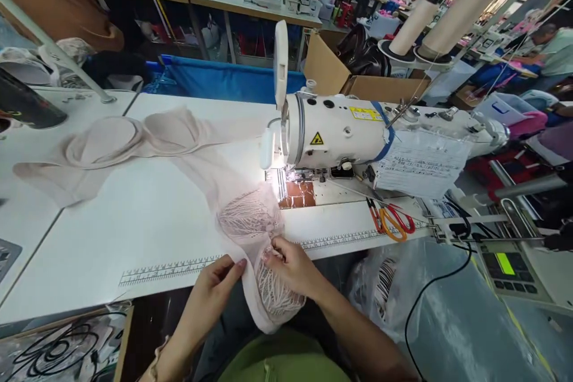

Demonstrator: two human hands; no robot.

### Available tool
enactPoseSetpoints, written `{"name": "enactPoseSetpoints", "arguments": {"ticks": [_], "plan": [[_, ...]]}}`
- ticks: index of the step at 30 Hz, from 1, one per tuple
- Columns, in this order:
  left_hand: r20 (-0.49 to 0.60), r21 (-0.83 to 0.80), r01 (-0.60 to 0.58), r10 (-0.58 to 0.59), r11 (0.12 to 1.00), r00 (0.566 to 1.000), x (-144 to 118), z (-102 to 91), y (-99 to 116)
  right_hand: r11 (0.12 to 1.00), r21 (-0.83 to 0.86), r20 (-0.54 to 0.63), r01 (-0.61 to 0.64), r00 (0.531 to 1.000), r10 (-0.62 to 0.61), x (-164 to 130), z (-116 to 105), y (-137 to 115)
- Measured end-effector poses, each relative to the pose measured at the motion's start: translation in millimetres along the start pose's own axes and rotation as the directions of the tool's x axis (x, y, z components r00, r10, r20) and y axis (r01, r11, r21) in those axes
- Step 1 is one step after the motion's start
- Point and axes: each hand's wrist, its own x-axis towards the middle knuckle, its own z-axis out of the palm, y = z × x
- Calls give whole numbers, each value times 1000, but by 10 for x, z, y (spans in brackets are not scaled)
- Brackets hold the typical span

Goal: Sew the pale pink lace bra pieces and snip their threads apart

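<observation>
Head view: cardboard box behind the sewing machine, flaps open, dark bundle resting at its rim; clear plastic bag hanging below the tabletop edge, lace pieces inside. Wide bare tabletop left of the needle, ruler strip along the near edge, scissors to the right. Pale bra fabric draped over the near edge. Left hand pinching its left fold, grip closed on cloth. Right hand closed on the lace cup, just beside the left.
</observation>
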Motion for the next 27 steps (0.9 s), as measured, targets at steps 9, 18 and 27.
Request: {"name": "enactPoseSetpoints", "arguments": {"ticks": [9,18,27], "plan": [[-83,-318,166,-202,934,976,-84,13,-52,985,-166,-97,48,993,-65,262,234,17],[85,-227,259,-246,939,966,-104,6,-58,788,-609,-44,92,988,-149,264,276,-61],[-179,-360,130,-206,924,962,245,-218,327,991,121,333,47,939,-85,132,-33,-70]]}}
